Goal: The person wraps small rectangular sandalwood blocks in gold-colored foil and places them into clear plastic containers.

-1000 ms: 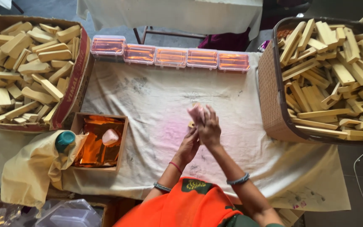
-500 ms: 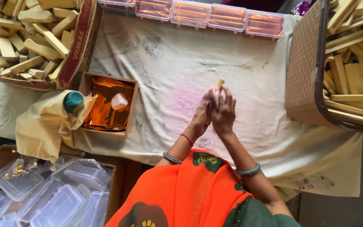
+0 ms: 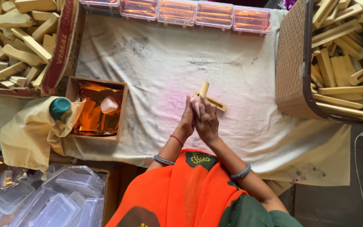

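The left hand (image 3: 187, 119) and right hand (image 3: 206, 121) are pressing palm to palm around a pale wooden stick (image 3: 204, 89), apparently rolling or rubbing it. A flat slotted wooden piece (image 3: 213, 102) is lying on the white cloth (image 3: 156, 63) just beyond the fingertips. Judging by this, the next move is needing a steady grip so the upright stick, poking out above both hands, stays put.

Small craft workshop, cloth-covered table (image 3: 156, 63), cardboard box (image 3: 64, 46) and basket (image 3: 293, 63) heaped with wooden pieces (image 3: 22, 42)
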